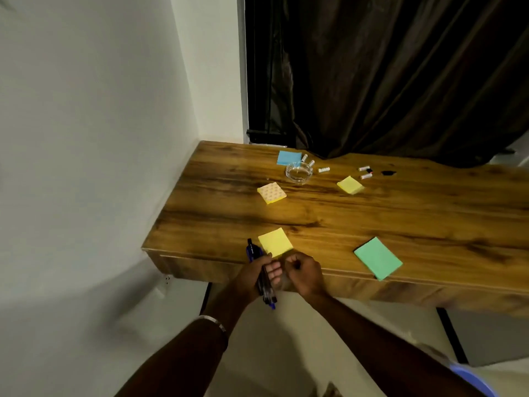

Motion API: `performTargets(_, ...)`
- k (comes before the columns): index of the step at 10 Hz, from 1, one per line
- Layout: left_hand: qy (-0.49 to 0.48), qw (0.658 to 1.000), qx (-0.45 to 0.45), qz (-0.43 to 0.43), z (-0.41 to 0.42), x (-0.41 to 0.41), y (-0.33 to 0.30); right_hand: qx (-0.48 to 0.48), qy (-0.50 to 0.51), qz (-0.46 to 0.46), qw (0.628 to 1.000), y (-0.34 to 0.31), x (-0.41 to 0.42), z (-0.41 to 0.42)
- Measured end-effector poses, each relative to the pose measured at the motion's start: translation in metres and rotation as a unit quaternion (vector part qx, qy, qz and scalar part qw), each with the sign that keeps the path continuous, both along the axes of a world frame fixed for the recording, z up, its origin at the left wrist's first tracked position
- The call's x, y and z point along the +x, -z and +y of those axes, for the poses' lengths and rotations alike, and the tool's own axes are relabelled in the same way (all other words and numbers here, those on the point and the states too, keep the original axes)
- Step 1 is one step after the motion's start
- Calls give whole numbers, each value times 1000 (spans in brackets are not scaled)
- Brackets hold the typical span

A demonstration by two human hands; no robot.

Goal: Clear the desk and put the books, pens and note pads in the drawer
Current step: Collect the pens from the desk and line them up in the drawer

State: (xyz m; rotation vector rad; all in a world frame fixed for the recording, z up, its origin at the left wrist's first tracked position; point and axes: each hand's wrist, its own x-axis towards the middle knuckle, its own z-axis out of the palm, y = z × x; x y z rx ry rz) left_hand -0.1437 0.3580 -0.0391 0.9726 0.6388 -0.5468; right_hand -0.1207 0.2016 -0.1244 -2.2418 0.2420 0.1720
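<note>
The left hand (257, 275) grips a bundle of pens (262, 277); the right hand (305, 275) is curled, holding nothing seen. Just beyond the fingers lies a yellow pad (275, 242) — a green pad (378, 257) to their right — on the wooden bench (400, 213), with a glass ashtray (299, 173) farther off and a dark curtain (400, 75) behind.

Two bare forearms reach up from the lower edge of the view toward the wood-grain tabletop (372, 213), with no sleeves showing on either. The left arm wears a thin, pale metal bangle (212, 321) round the wrist, below the tabletop's front edge; its surface catches a little light. The left grip (257, 275) and the right grip (305, 275) are bare, with no gloves, rings or watch visible.
</note>
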Motion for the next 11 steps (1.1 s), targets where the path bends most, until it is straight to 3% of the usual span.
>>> performTargets(3, -12, 999, -39, 13, 43, -28, 44, 133, 115, 73, 982, -50, -67, 56)
performTargets(4, -56, 996, -58, 34, 50, -36, 63, 214, 185, 114, 952, -41, -74, 61)
performTargets(7, -156, 982, -72, 82, 63, -37, 105, 425, 325, 209, 819, 2, -66, 60)
performTargets(9, -200, 971, -86, 94, 62, -23, 131, 509, 378, 205, 745, 28, -52, 59)
performTargets(11, -223, 968, -85, 73, 58, -7, 149, 559, 396, 183, 705, 50, -32, 61)
